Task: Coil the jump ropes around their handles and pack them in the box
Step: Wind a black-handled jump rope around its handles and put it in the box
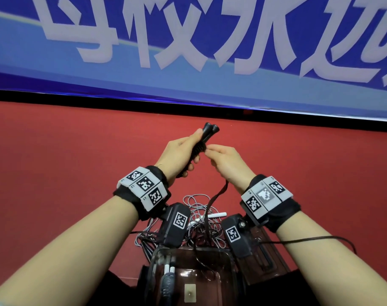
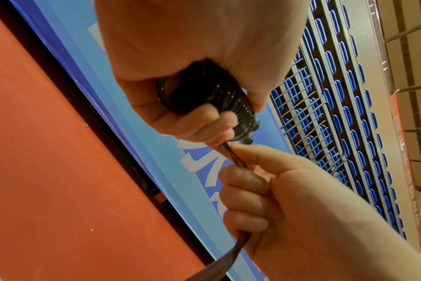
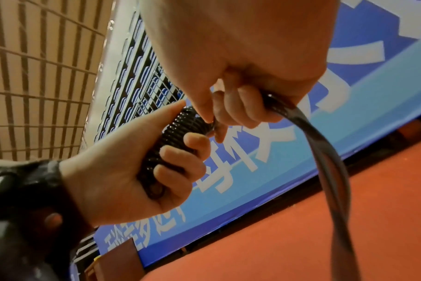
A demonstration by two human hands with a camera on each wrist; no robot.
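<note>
Box (image 1: 219,268), below both wrists, holds one wrapped rope; a white rope (image 1: 201,217) lies tangled beyond it. Left hand (image 1: 179,155) fingers clamp the black handles (image 1: 207,134), partly coiled. Right hand (image 1: 228,162) fingers pinch the black rope (image 3: 324,148), its slack trailing down. Judgement: winding unfinished.

Both my forearms reach forward and up, wrists raised, hands meeting just in front of me. My left hand (image 1: 181,153) is fisted around the black handles (image 1: 207,134), thumb lying along them, fingers curled beneath. My right hand (image 1: 226,161) sits just beside it, knuckles up, thumb and forefinger pinching the black rope (image 3: 322,144), the other fingers curled round it.
</note>
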